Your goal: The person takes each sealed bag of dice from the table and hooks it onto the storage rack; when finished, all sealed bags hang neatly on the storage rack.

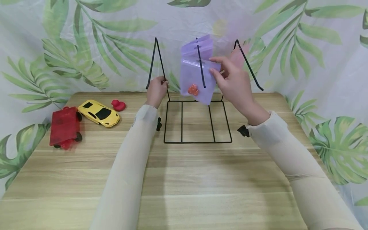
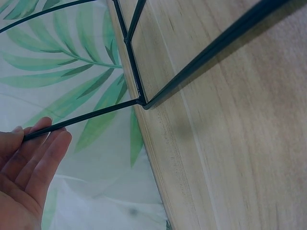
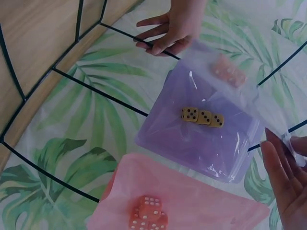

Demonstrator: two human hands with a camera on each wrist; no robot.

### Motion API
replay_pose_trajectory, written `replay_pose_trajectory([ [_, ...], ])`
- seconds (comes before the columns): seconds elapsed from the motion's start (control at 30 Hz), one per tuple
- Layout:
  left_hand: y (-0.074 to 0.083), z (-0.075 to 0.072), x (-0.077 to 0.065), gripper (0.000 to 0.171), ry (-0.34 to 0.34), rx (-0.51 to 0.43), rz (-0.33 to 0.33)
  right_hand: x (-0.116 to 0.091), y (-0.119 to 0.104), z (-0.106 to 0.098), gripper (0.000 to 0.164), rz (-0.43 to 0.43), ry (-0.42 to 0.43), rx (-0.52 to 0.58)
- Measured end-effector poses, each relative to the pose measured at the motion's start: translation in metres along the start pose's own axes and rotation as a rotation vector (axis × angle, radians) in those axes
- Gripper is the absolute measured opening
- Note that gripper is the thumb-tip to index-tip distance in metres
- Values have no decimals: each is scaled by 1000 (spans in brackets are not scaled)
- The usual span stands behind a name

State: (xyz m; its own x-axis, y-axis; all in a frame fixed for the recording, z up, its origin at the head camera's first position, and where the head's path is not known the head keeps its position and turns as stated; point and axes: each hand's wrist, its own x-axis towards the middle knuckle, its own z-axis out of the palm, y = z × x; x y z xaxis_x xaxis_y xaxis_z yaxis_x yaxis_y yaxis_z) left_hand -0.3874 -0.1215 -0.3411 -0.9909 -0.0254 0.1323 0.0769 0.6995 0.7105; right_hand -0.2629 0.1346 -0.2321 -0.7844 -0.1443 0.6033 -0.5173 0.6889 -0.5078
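My left hand point(image 1: 156, 92) pinches the left upright of a black wire rack point(image 1: 197, 142); the rod point(image 2: 91, 115) lies between thumb and fingers in the left wrist view. My right hand point(image 1: 237, 84) pinches the upper edge of a translucent purple bag point(image 1: 191, 72) with orange dice point(image 1: 193, 89) inside. The rack's middle hook point(image 1: 202, 72) crosses in front of this bag. Behind it hangs another purple bag point(image 3: 168, 110) with yellow dice point(image 3: 204, 117). A pink bag point(image 3: 134, 177) holding red dice point(image 3: 150, 208) hangs at the right hook point(image 1: 249, 65).
On the table's left side are a red toy vehicle point(image 1: 64, 126), a yellow toy car point(image 1: 99, 113) and a small red rubber duck point(image 1: 118, 105). The left hook point(image 1: 151, 64) juts toward me. A leaf-print cloth point(image 1: 120, 41) stands behind the wooden table point(image 1: 198, 179).
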Motion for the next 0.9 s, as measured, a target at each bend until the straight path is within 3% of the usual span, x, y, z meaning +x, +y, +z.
replay_pose_trajectory([
  [0.27, -2, 4, 2, 32, 5, 6, 8, 22, 1, 10, 34, 55, 20, -93],
  [0.43, -2, 6, 2, 30, 6, 23, 14, 23, 5, 12, 39, 94, 20, -90],
  [0.7, -9, 10, 1, 28, 42, 89, 36, -14, 9, 6, 41, 90, 55, -85],
  [0.8, -14, 11, -2, 30, 48, 99, 31, -34, 11, 6, 37, 76, 9, -127],
  [0.9, -17, 6, -9, 38, 26, 105, 19, -52, 14, 6, 30, 62, -92, -174],
])
